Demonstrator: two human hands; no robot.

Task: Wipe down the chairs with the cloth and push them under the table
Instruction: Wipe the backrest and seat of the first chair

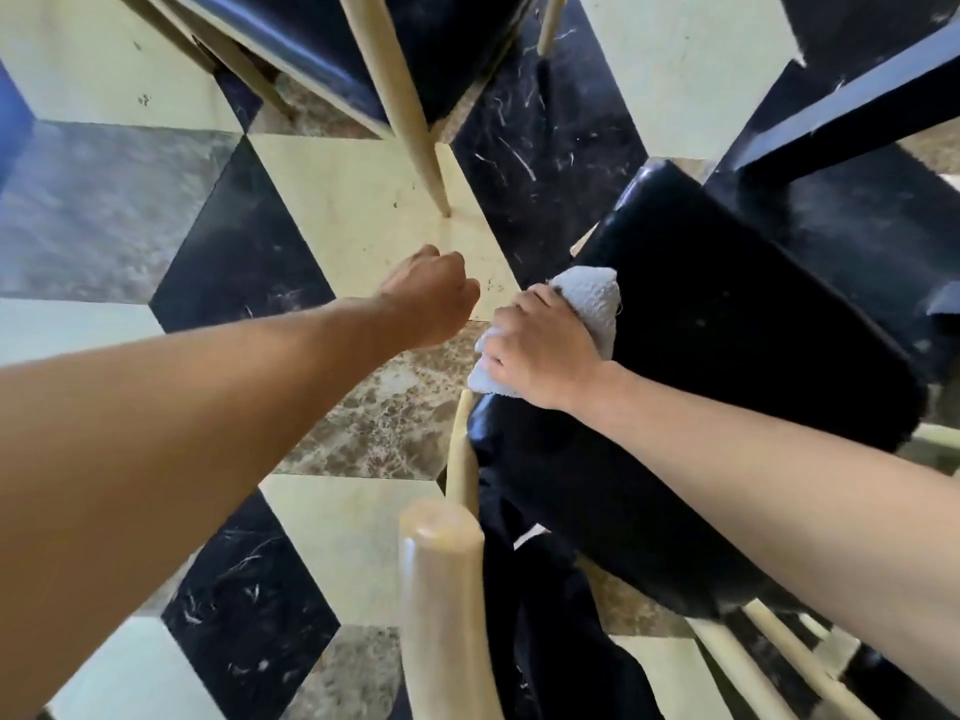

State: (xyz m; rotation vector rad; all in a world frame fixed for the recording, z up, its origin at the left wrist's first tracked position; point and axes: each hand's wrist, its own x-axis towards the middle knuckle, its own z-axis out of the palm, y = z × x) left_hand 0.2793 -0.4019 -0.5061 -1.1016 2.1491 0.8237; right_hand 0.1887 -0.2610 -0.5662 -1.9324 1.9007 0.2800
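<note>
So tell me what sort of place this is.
Probably a dining area in a home or restaurant. Black padded chair seats on pale wooden legs, one being wiped and another beyond it, stand on a polished patterned stone floor beside a dark table edge.

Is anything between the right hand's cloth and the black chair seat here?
Nothing visible: the right hand presses the white cloth directly against the edge of the black chair seat.
</note>
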